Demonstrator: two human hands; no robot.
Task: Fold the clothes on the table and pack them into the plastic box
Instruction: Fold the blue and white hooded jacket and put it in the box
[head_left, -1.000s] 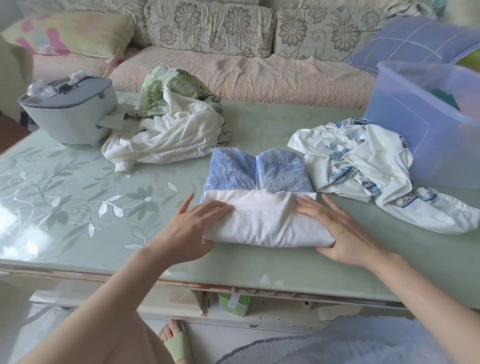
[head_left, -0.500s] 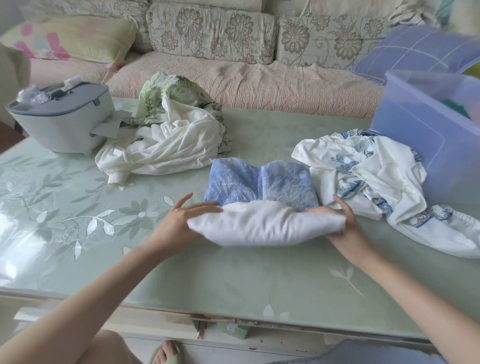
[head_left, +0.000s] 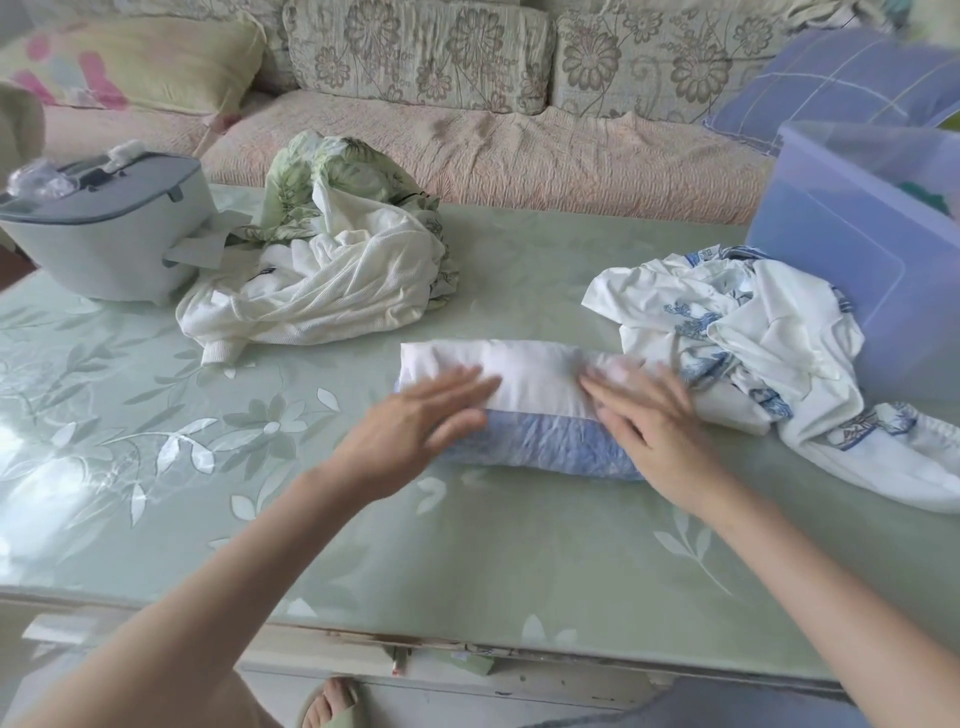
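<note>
Clock: read on the bench top from the folded bundle, 12 = toward the sofa.
Folded garment: white-and-pale-blue folded cloth bundle (head_left: 535, 374), a flat rectangle on the bench just right of frame centre. White band on the far side, crinkled blue band on the near side.
Left hand: left hand (head_left: 415, 423) lies flat on the bundle's left end, arm coming in from 7 o'clock. Fingers (head_left: 465, 384) straight & spread, gripping nothing, tips on the white band. Blurred.
Right hand: right hand (head_left: 652, 415) lies palm down on the bundle's right end, arm from 5 o'clock. Fingers (head_left: 615, 389) straight, open, no grip. Also blurred.
Plastic box: translucent blue-violet plastic box (head_left: 841, 249) at approx. 2 o'clock, at the bench's right side. Sth. dark green inside, can't tell what.
Unfolded, right: crumpled white garment w/ blue print (head_left: 748, 332) at 3 o'clock, touching the bundle's right end and lying against the box's near wall.
Unfolded, left: heap of cream ribbed knit (head_left: 343, 280) w/ green leaf-print cloth (head_left: 332, 171) on top, at 10–11 o'clock, apart from the bundle.
Appliance: grey-white rounded plastic appliance (head_left: 104, 234) far left at 9–10 o'clock, just beside the knit heap.
Bench: pale green glass-topped bench w/ white leaf pattern (head_left: 467, 561).
Background: floral-cushioned sofa (head_left: 493, 145) along 12 o'clock; blue checked cushion (head_left: 831, 78) behind the box.
Below: foot in green slipper (head_left: 337, 701) under the bench's near edge, 6 o'clock.
</note>
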